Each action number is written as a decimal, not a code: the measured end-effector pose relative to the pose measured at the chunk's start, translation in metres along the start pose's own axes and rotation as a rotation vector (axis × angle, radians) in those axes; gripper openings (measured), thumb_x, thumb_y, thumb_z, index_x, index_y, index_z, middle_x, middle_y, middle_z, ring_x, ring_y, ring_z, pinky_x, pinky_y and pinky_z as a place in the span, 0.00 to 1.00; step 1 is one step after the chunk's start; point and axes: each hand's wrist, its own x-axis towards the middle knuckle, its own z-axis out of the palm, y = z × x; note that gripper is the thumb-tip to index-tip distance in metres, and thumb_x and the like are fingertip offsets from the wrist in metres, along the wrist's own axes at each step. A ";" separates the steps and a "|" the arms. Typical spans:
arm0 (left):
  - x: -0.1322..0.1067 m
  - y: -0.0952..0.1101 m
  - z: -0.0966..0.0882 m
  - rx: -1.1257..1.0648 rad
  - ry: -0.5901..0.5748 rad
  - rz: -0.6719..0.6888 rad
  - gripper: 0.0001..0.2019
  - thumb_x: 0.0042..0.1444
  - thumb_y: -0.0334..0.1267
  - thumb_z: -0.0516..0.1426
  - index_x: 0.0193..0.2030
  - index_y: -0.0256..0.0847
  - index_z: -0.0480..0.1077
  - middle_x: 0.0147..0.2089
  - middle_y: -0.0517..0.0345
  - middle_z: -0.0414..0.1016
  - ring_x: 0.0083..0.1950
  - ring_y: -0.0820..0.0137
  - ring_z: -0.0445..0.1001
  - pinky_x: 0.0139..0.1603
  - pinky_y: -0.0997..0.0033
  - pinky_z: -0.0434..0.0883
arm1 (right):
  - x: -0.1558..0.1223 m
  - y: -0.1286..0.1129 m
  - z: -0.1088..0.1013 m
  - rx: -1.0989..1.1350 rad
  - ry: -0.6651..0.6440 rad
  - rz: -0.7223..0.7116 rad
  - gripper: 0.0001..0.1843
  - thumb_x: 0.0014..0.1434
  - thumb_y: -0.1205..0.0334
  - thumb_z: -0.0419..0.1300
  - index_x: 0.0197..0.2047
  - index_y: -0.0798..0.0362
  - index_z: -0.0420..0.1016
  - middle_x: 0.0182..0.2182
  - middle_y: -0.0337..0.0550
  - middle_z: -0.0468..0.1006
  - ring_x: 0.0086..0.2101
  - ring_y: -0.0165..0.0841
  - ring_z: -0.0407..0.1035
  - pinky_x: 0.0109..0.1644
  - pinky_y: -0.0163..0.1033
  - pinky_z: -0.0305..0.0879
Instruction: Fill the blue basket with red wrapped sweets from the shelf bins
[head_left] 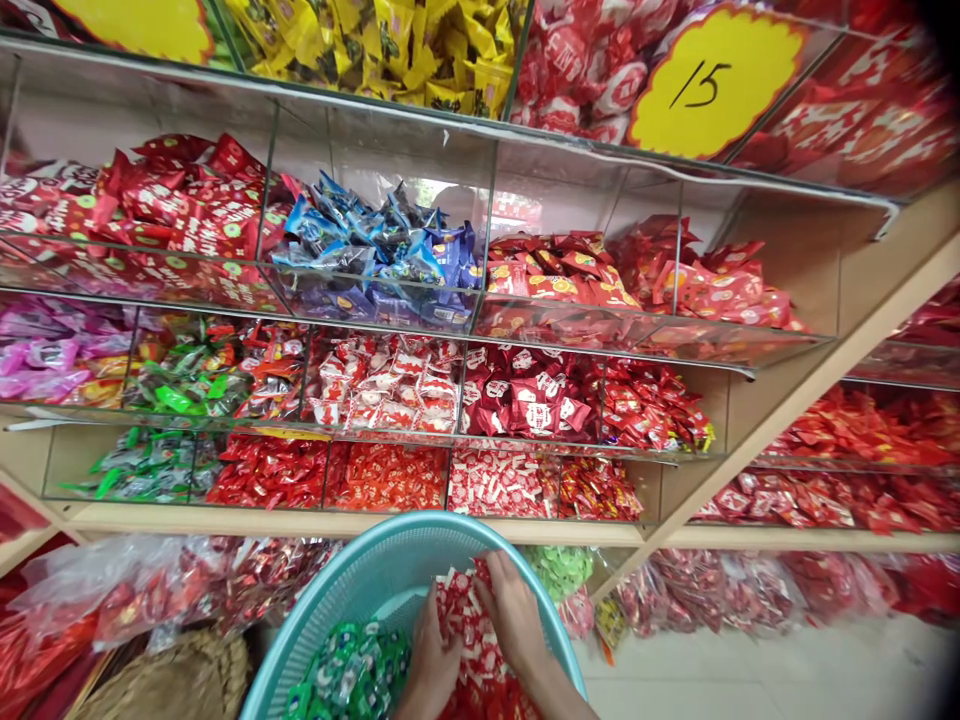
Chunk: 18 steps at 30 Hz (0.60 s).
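Observation:
A teal plastic basket [379, 535] stands at the bottom middle, below the shelves. Inside it, green-wrapped candies [352, 665] lie on the left and red-and-white wrapped candies [474, 625] on the right. Both my hands are in the basket, cupped around the red-and-white candies from either side. My left hand [433, 655] presses against their left edge, its fingers pointing up and partly hidden. Curled over the right edge of the same heap is my right hand [514, 615], with candies between the two palms.
Glass-fronted shelf compartments [390, 385] of wrapped candies rise in several rows ahead. A yellow price card [716, 80] marked 15 hangs at upper right. Bagged candies [172, 590] and a woven straw item [180, 675] sit at lower left; tiled floor [750, 670] shows at right.

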 end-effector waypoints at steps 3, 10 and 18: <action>0.001 -0.003 0.003 0.016 0.006 0.007 0.38 0.41 0.33 0.50 0.63 0.27 0.51 0.68 0.41 0.54 0.68 0.64 0.52 0.67 0.70 0.47 | 0.001 -0.002 -0.006 0.000 0.016 -0.028 0.11 0.59 0.66 0.51 0.45 0.50 0.67 0.41 0.46 0.75 0.44 0.40 0.70 0.48 0.44 0.65; 0.004 -0.010 0.001 -0.050 -0.012 0.056 0.38 0.43 0.34 0.50 0.63 0.22 0.49 0.68 0.38 0.53 0.68 0.64 0.52 0.68 0.69 0.49 | -0.011 -0.004 0.012 0.075 -0.157 -0.057 0.20 0.53 0.71 0.55 0.50 0.50 0.66 0.47 0.47 0.75 0.49 0.40 0.67 0.53 0.41 0.61; 0.006 -0.015 0.005 -0.172 0.040 0.032 0.36 0.40 0.31 0.50 0.61 0.31 0.57 0.65 0.45 0.61 0.66 0.62 0.58 0.66 0.66 0.54 | -0.016 -0.018 0.022 0.145 -0.309 -0.024 0.22 0.50 0.75 0.50 0.47 0.52 0.72 0.46 0.48 0.76 0.48 0.39 0.69 0.52 0.39 0.64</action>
